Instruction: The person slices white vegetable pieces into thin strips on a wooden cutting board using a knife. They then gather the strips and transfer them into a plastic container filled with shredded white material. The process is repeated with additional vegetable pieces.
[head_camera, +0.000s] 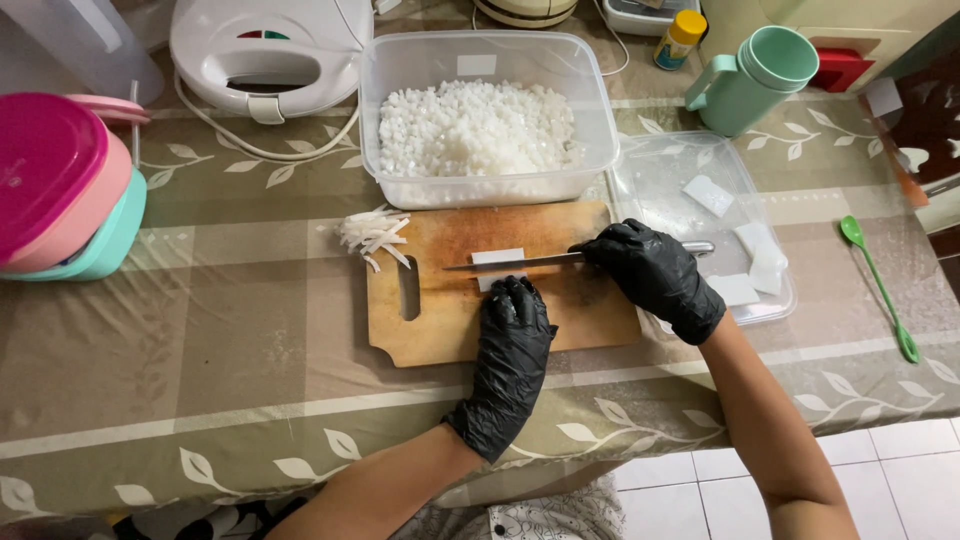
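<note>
A wooden cutting board (440, 330) lies on the table in front of me. A white rectangular slab (497, 257) rests on the board. My left hand (512, 345), in a black glove, presses its fingertips on the slab's near edge. In a black glove too, my right hand (655, 275) grips a knife (520, 262), whose blade lies across the slab, pointing left. A small pile of white strips (372, 233) sits at the board's far left corner.
Behind the board stands a clear tub of small white cubes (480, 125). A clear lid with white slabs (745, 245) is at right. Also here: a green spoon (878, 285), a mint jug (755, 80), a white appliance (265, 50), stacked pink and teal containers (60, 190).
</note>
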